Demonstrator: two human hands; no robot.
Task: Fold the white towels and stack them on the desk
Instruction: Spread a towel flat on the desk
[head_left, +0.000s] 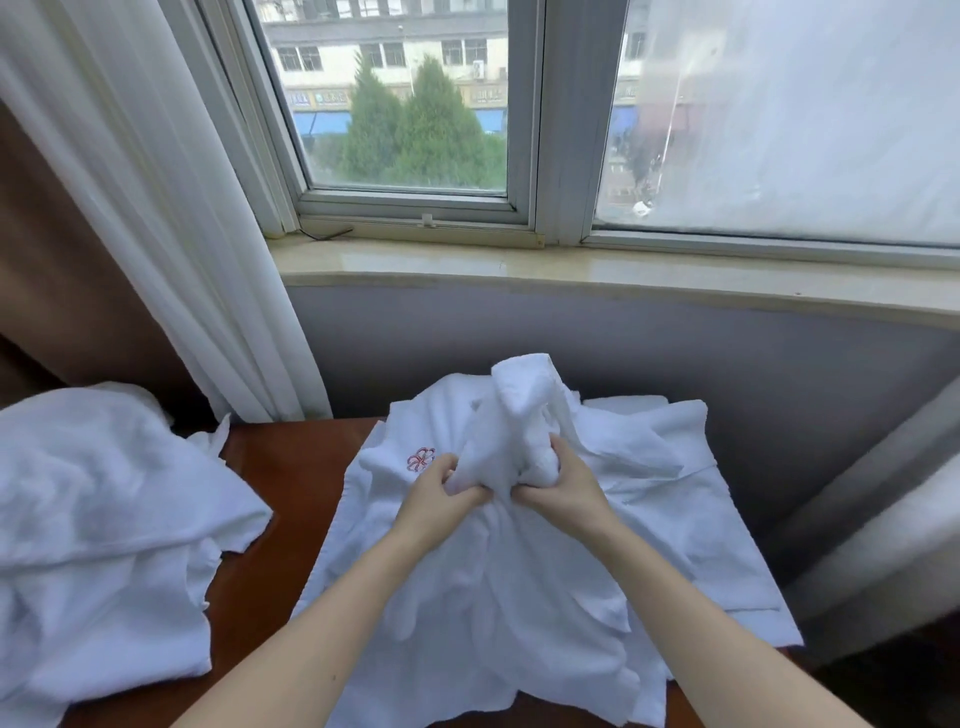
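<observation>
A bunched white towel (511, 415) rises in a crumpled peak above the middle of the desk. My left hand (436, 491) grips its lower left part, and my right hand (563, 480) grips its lower right part, the two hands close together. Under them more white towels (519, 597) lie spread over the brown wooden desk (280, 478); one carries a small red embroidered flower (421, 458) just left of my left hand.
A loose heap of white towels (98, 519) covers the desk's left side. A white curtain (156, 208) hangs at the left, and another curtain (883, 519) at the right. The window sill (571, 270) and a grey wall lie behind the desk.
</observation>
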